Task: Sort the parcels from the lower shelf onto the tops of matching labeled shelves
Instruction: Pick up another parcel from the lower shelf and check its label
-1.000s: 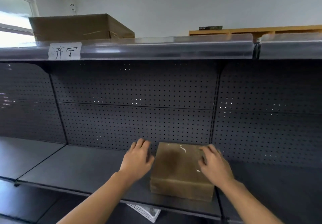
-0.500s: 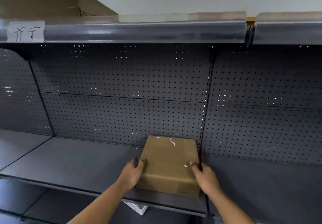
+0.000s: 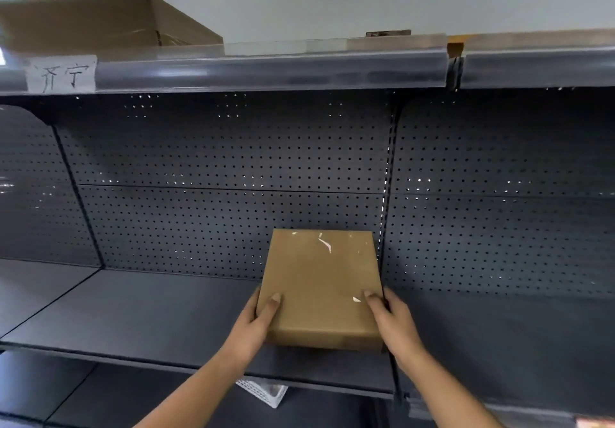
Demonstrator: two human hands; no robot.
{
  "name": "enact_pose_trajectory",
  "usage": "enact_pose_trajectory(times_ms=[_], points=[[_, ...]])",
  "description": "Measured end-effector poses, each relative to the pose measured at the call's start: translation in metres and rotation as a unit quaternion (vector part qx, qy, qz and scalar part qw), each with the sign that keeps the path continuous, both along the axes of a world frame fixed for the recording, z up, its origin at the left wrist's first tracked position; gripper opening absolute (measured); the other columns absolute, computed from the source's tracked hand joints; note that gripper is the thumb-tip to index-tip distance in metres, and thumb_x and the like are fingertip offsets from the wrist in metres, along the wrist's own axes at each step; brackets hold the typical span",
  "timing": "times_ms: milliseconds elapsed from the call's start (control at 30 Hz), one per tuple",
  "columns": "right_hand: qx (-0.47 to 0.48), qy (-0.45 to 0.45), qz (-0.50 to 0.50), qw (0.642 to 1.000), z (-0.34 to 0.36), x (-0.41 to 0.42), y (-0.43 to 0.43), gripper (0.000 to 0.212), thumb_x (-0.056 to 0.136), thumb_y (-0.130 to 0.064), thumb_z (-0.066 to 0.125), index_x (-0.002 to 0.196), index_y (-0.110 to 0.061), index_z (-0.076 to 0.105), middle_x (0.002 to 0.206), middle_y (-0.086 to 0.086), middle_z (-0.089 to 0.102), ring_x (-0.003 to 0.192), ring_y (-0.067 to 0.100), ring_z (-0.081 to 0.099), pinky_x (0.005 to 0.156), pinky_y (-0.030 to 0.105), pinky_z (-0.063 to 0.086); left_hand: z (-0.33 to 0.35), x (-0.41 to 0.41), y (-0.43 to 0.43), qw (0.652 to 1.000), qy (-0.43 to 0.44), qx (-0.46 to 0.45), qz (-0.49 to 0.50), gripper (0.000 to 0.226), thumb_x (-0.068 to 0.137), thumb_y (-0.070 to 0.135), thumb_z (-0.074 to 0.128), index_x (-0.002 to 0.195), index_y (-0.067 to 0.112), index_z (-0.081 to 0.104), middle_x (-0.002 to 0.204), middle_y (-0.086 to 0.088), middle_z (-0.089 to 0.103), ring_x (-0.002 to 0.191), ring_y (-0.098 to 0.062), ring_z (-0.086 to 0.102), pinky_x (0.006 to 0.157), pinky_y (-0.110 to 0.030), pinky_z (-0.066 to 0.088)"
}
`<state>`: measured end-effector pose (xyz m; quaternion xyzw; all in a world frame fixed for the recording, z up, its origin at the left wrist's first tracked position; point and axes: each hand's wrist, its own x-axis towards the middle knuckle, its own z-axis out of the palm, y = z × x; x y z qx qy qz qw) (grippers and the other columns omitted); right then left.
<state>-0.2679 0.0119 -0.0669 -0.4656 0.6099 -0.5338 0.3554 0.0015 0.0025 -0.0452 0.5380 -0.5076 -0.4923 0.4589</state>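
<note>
A brown taped parcel (image 3: 319, 281) is in both my hands, lifted off the dark lower shelf (image 3: 149, 314) and tilted with its top face toward me. My left hand (image 3: 256, 321) grips its left side with the thumb on top. On the parcel's right side, my right hand (image 3: 392, 324) holds on the same way. The top shelf edge (image 3: 266, 71) carries a white handwritten label (image 3: 61, 73) at the far left. Above that label a large brown box (image 3: 100, 21) sits on the shelf top.
A perforated dark back panel (image 3: 233, 161) spans behind the shelves, split by an upright post (image 3: 387, 178). A white mesh basket (image 3: 266, 392) shows below the lower shelf. An orange wooden piece (image 3: 455, 49) lies on the top at the shelf joint.
My hands went from reaching flat onto the parcel to gripping its sides, and the parcel has come up off the shelf, tilting toward me. The view has shifted slightly.
</note>
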Motion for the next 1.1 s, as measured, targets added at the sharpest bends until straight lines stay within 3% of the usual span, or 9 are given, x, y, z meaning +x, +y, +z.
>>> enact_pose_trajectory(times_ms=[200, 367, 467, 533, 633, 767, 833, 1000, 1100], points=[[-0.122, -0.048, -0.009, 0.991, 0.051, 0.020, 0.032, 0.054, 0.102, -0.046, 0.064, 0.153, -0.030, 0.056, 0.149, -0.009, 0.063, 0.138, 0.010, 0.057, 0.123, 0.041, 0.039, 0.048, 0.011, 0.034, 0.994, 0.058, -0.093, 0.028, 0.070, 0.104, 0.042, 0.063, 0.166, 0.028, 0.035, 0.144, 0.010, 0.055, 0.128, -0.012, 0.054, 0.116, -0.030, 0.036], [-0.204, -0.079, 0.013, 0.976, 0.092, 0.049, 0.068, 0.052, 0.107, -0.031, 0.059, 0.158, -0.035, 0.047, 0.151, -0.024, 0.059, 0.139, -0.008, 0.052, 0.117, 0.019, 0.037, 0.075, 0.036, 0.059, 0.982, 0.064, -0.174, 0.035, 0.064, 0.103, 0.040, 0.063, 0.163, 0.031, 0.042, 0.149, 0.013, 0.060, 0.128, 0.002, 0.059, 0.099, -0.014, 0.042], [-0.221, -0.081, 0.033, 0.971, 0.101, 0.071, 0.085, 0.059, 0.106, -0.034, 0.058, 0.162, -0.032, 0.041, 0.150, -0.030, 0.058, 0.137, -0.015, 0.051, 0.113, 0.009, 0.038, 0.083, 0.058, 0.071, 0.973, 0.085, -0.200, 0.074, 0.065, 0.101, 0.038, 0.070, 0.161, 0.027, 0.048, 0.146, 0.010, 0.066, 0.129, -0.007, 0.063, 0.106, -0.023, 0.048], [-0.230, -0.088, 0.042, 0.968, 0.102, 0.083, 0.095, 0.061, 0.104, -0.035, 0.059, 0.162, -0.032, 0.041, 0.147, -0.033, 0.060, 0.136, -0.015, 0.052, 0.113, 0.012, 0.039, 0.085, 0.072, 0.079, 0.971, 0.090, -0.206, 0.082, 0.072, 0.092, 0.049, 0.075, 0.157, 0.029, 0.053, 0.143, 0.010, 0.070, 0.129, -0.010, 0.066, 0.113, -0.034, 0.049], [-0.246, -0.099, 0.039, 0.963, 0.100, 0.095, 0.106, 0.069, 0.098, -0.041, 0.061, 0.163, -0.029, 0.041, 0.150, -0.027, 0.060, 0.138, -0.011, 0.054, 0.116, 0.018, 0.040, 0.084, 0.084, 0.092, 0.972, 0.080, -0.204, 0.079, 0.080, 0.081, 0.061, 0.072, 0.155, 0.034, 0.055, 0.140, 0.013, 0.072, 0.129, -0.008, 0.067, 0.113, -0.036, 0.048], [-0.262, -0.103, 0.032, 0.959, 0.098, 0.102, 0.119, 0.072, 0.095, -0.040, 0.062, 0.163, -0.028, 0.041, 0.147, -0.028, 0.063, 0.137, -0.008, 0.056, 0.114, 0.016, 0.043, 0.079, 0.088, 0.103, 0.975, 0.072, -0.202, 0.061, 0.056, 0.100, 0.043, 0.069, 0.154, 0.034, 0.056, 0.140, 0.014, 0.073, 0.128, -0.006, 0.067, 0.117, -0.039, 0.048], [-0.260, -0.109, 0.025, 0.959, 0.096, 0.102, 0.122, 0.071, 0.095, -0.038, 0.063, 0.162, -0.027, 0.042, 0.146, -0.026, 0.064, 0.138, -0.005, 0.057, 0.112, 0.016, 0.045, 0.076, 0.089, 0.105, 0.977, 0.061, -0.196, 0.058, 0.057, 0.099, 0.045, 0.067, 0.154, 0.034, 0.056, 0.140, 0.014, 0.073, 0.129, -0.007, 0.067, 0.118, -0.040, 0.047], [-0.259, -0.121, 0.011, 0.958, 0.097, 0.107, 0.129, 0.069, 0.096, -0.035, 0.066, 0.161, -0.026, 0.045, 0.148, -0.018, 0.066, 0.138, 0.001, 0.059, 0.121, 0.036, 0.041, 0.079, 0.091, 0.108, 0.979, 0.043, -0.192, 0.047, 0.067, 0.090, 0.053, 0.066, 0.153, 0.033, 0.058, 0.136, 0.018, 0.075, 0.123, 0.003, 0.068, 0.115, -0.034, 0.047], [-0.262, -0.139, 0.013, 0.955, 0.098, 0.108, 0.131, 0.065, 0.098, -0.031, 0.068, 0.159, -0.024, 0.048, 0.146, -0.017, 0.068, 0.138, 0.003, 0.060, 0.124, 0.042, 0.039, 0.080, 0.091, 0.107, 0.977, 0.039, -0.205, 0.051, 0.054, 0.099, 0.043, 0.066, 0.151, 0.030, 0.060, 0.132, 0.020, 0.076, 0.120, 0.006, 0.069, 0.111, -0.030, 0.049]])
